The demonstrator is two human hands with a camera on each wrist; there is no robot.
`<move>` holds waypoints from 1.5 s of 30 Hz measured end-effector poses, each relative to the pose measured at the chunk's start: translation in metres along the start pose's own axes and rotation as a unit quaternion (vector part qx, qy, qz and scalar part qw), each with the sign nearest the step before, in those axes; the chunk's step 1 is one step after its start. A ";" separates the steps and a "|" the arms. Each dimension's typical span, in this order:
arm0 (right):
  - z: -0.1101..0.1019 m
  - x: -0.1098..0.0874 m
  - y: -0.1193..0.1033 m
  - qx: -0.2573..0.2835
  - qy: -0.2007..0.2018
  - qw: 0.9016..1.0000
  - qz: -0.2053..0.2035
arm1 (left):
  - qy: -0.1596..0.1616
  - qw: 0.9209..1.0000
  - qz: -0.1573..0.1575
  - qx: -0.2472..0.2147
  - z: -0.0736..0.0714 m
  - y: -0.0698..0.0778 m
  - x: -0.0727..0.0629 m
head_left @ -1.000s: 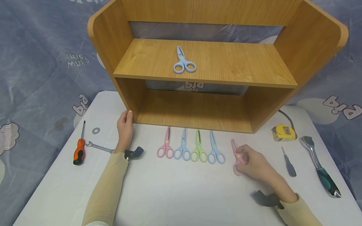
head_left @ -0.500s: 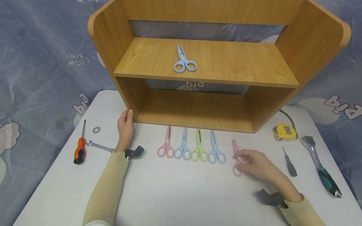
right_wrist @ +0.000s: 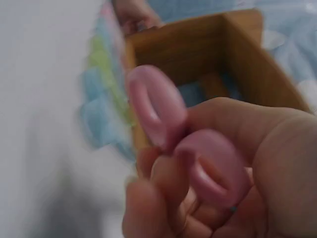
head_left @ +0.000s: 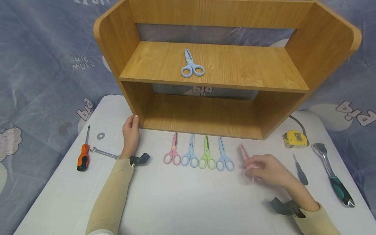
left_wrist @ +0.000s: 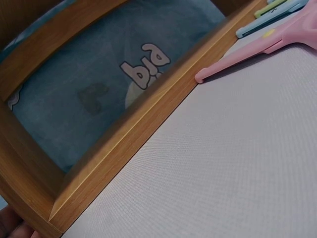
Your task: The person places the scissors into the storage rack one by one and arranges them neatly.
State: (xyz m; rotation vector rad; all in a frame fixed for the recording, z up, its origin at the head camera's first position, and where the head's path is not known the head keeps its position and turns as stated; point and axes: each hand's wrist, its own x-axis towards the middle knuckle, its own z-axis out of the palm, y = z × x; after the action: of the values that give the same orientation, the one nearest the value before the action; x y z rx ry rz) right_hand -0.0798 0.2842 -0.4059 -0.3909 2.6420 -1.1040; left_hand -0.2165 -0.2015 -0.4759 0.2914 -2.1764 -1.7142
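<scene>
My right hand (head_left: 268,169) pinches pink scissors (head_left: 243,151) by their handles, blades pointing away toward the shelf; the right wrist view shows both pink finger loops (right_wrist: 156,106) between thumb and fingers, somewhat blurred. At the shelf's lower left corner my left hand (head_left: 130,135) holds the side panel of the wooden shelf (head_left: 217,85). Only its fingertips (left_wrist: 12,225) show in the left wrist view. In front of the shelf lie pink scissors (head_left: 172,153), blue scissors (head_left: 191,153), green scissors (head_left: 207,155) and another blue pair (head_left: 224,156). Light blue scissors (head_left: 191,65) rest on the upper shelf board.
Left on the white table (head_left: 188,202) lie an orange screwdriver (head_left: 83,155), a washer (head_left: 101,136) and a wrench (head_left: 104,152). Toward the right are a yellow tape measure (head_left: 295,139), a small grey screwdriver (head_left: 300,171) and a ratchet (head_left: 333,176) with a green handle.
The pink scissors in my right hand have turned and shifted slightly, and that hand has edged to the right. My left hand stays at the shelf.
</scene>
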 end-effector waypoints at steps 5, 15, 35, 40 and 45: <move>-0.023 -0.007 -0.038 0.061 0.024 0.993 -0.095 | 0.006 1.000 0.000 0.004 -0.001 0.001 0.001; -0.066 0.001 -0.125 0.146 0.101 0.959 -0.222 | 0.004 1.000 -0.011 0.006 0.001 0.000 0.000; -0.060 0.117 -0.282 -0.128 0.125 0.955 -0.235 | -0.005 1.000 0.011 -0.002 0.000 -0.006 0.004; -0.042 0.166 -0.296 -0.162 0.130 0.947 -0.246 | -0.003 1.000 0.007 -0.010 -0.001 -0.006 0.003; -0.030 0.196 -0.294 -0.203 0.150 0.936 -0.247 | -0.004 1.000 0.005 -0.007 0.001 -0.005 0.001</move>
State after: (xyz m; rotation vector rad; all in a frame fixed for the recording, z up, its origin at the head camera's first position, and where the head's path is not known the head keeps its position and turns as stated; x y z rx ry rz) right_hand -0.2285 0.0388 -0.1979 -1.0999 3.1474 -0.7664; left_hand -0.2185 -0.2021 -0.4803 0.2695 -2.1682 -1.7270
